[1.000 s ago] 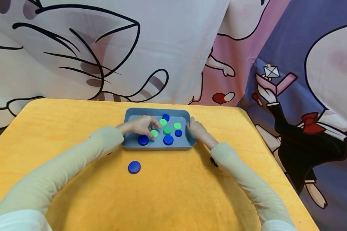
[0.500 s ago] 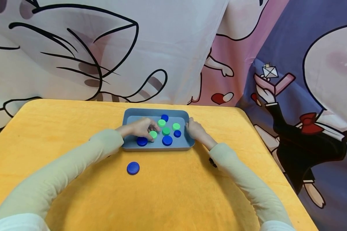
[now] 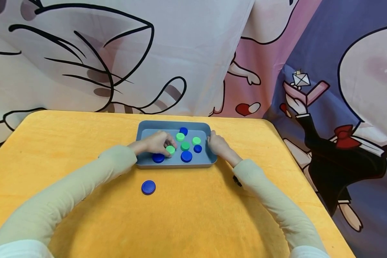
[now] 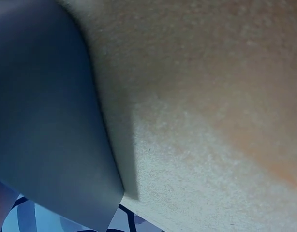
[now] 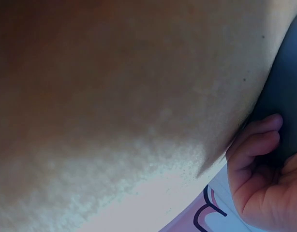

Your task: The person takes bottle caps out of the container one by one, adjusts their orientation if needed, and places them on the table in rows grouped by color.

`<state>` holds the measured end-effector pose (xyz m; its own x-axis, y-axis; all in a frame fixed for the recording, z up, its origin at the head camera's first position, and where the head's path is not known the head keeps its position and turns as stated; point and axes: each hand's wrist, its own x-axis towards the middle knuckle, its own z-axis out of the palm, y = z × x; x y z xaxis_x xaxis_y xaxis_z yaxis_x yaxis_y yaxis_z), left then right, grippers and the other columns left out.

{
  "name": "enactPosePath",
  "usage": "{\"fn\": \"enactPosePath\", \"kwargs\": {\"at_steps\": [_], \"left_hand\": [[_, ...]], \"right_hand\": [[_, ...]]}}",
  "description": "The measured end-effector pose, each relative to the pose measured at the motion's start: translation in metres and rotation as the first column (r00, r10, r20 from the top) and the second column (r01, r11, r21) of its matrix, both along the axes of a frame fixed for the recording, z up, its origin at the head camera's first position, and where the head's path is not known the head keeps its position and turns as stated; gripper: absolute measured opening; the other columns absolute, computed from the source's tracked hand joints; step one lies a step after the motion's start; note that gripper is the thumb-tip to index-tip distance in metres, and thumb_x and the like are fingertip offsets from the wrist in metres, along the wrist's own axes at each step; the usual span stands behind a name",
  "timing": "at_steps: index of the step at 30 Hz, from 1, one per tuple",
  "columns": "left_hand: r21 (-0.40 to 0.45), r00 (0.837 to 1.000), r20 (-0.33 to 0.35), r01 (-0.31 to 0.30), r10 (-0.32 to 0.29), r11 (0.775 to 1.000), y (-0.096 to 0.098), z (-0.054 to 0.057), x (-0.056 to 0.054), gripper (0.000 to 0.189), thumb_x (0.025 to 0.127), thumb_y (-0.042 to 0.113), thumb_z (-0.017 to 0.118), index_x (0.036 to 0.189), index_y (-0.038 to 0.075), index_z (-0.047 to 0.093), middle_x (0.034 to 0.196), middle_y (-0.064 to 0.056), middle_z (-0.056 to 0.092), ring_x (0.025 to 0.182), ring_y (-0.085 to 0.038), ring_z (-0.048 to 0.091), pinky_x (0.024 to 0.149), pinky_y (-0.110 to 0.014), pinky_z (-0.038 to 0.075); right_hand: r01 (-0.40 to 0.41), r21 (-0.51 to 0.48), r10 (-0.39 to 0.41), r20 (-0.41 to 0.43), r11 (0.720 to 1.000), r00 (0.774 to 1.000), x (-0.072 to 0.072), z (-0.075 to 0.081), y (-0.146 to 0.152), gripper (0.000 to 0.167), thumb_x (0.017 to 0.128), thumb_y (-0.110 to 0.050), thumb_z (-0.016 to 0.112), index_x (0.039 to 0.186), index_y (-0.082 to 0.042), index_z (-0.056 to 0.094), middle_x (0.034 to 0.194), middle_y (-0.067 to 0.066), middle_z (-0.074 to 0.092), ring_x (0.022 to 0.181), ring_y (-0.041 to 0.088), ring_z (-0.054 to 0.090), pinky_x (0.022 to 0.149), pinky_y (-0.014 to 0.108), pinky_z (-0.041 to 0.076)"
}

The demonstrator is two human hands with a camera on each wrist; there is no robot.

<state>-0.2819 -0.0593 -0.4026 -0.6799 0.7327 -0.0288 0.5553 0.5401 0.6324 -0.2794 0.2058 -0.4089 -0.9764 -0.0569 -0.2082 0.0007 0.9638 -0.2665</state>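
Observation:
A shallow blue-grey tray (image 3: 174, 166) stands on the table with several round caps inside. My left hand (image 3: 155, 142) reaches over its left side and pinches a light green cap (image 3: 170, 149) between thumb and fingers. Partly under that hand lies a dark blue cap (image 3: 158, 158). My right hand (image 3: 218, 145) grips the tray's right rim; in the right wrist view its curled fingers (image 5: 257, 145) press against the tray wall (image 5: 284, 82). The left wrist view mostly shows the tray's outer wall (image 4: 51, 125) and the tabletop.
Around the tray's middle sit a darker green cap (image 3: 185, 146), two light green caps (image 3: 180, 137) and more blue caps (image 3: 186, 156). Outside, in front of the tray, one blue cap (image 3: 148, 187) lies on the yellow table (image 3: 193, 215). A printed cloth (image 3: 200, 53) hangs behind.
The left hand's fingers and thumb have drawn together around the light green cap. The right hand keeps its hold on the tray rim, and the other caps stay where they were.

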Motion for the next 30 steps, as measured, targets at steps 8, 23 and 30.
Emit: {"fn": "enactPosePath", "kwargs": {"at_steps": [8,23,30], "left_hand": [[-0.016,0.999,-0.048,-0.011,0.010,1.000,0.001,-0.002,0.003,0.027,0.074,0.012,0.081,0.099,0.006,0.073,0.104,-0.009,0.068,0.091,-0.018,0.063,0.083,-0.033,0.055],[0.018,0.994,-0.101,-0.040,0.042,0.999,0.000,-0.002,0.005,0.026,0.074,0.010,0.080,0.098,0.005,0.074,0.096,-0.007,0.068,0.081,-0.016,0.059,0.075,-0.029,0.052],[0.061,0.988,-0.140,-0.061,0.069,0.996,0.002,0.013,0.007,0.027,0.073,0.009,0.079,0.098,0.003,0.074,0.090,-0.008,0.066,0.077,-0.017,0.057,0.070,-0.027,0.051]], "right_hand": [[-0.001,0.004,0.001,0.005,1.000,1.000,-0.001,-0.003,0.001,0.034,0.105,-0.023,0.032,0.122,0.005,0.040,0.089,0.020,0.060,0.078,0.030,0.062,0.066,0.037,0.052],[-0.012,0.007,0.012,-0.004,1.000,1.000,0.000,-0.004,0.000,0.033,0.105,-0.022,0.033,0.121,0.005,0.040,0.087,0.020,0.060,0.075,0.029,0.061,0.063,0.036,0.051],[0.003,0.000,-0.003,0.010,1.000,1.000,-0.002,-0.002,0.000,0.034,0.105,-0.024,0.032,0.123,0.004,0.039,0.088,0.019,0.059,0.076,0.029,0.061,0.064,0.035,0.051]]}}
